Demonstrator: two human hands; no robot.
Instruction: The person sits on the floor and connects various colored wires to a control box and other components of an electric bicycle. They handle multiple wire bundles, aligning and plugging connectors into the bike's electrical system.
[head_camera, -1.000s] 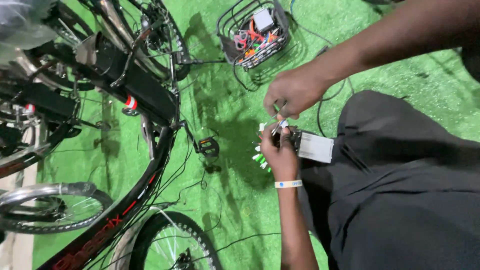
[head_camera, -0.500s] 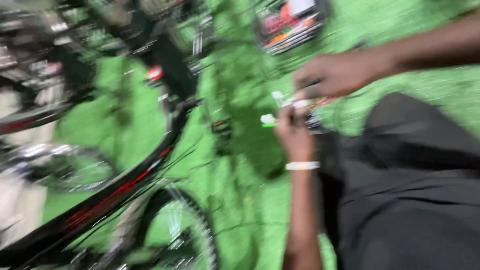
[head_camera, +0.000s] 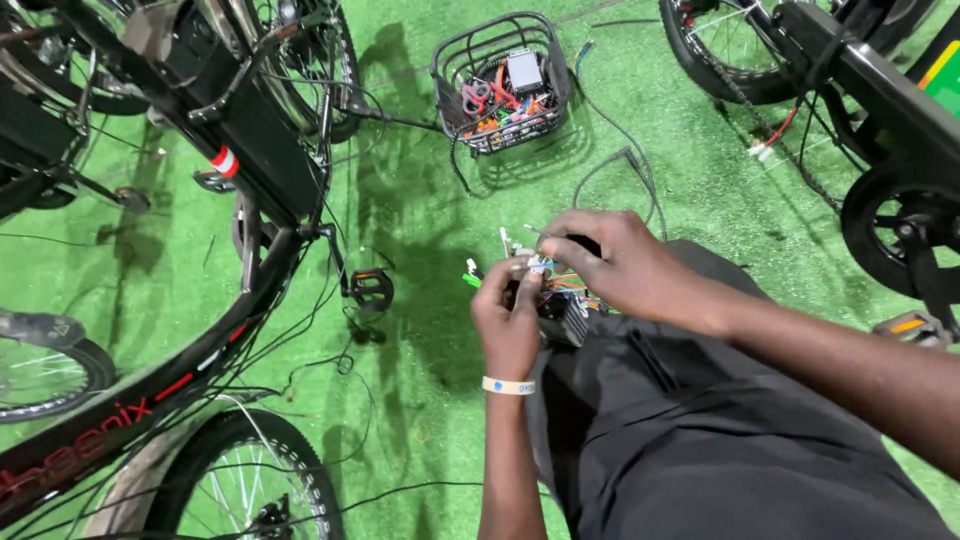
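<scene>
Item: bundle of coloured wires (head_camera: 560, 285) with small white and green connectors, sitting over the person's lap, near the centre of the scene, on top of a dark ribbed box (head_camera: 570, 318) that is mostly hidden.

Left hand (head_camera: 508, 318): curling closed around the near left side of the bundle, fingers pinching the connector ends; a pale wristband (head_camera: 508, 385) is circling the wrist.

Right hand (head_camera: 615, 265): reaching in from the right, fingers bending down and closing on the top of the same wires; just how tight the grip is cannot be told.

Surroundings: green artificial turf (head_camera: 420, 400) is lying underneath. A black bicycle (head_camera: 250, 170) is standing at left, its pedal (head_camera: 370, 288) hanging just left of the hands. A wire basket (head_camera: 455, 65) holding cables and parts is resting far centre. A second bicycle (head_camera: 860, 80) is standing far right.
</scene>
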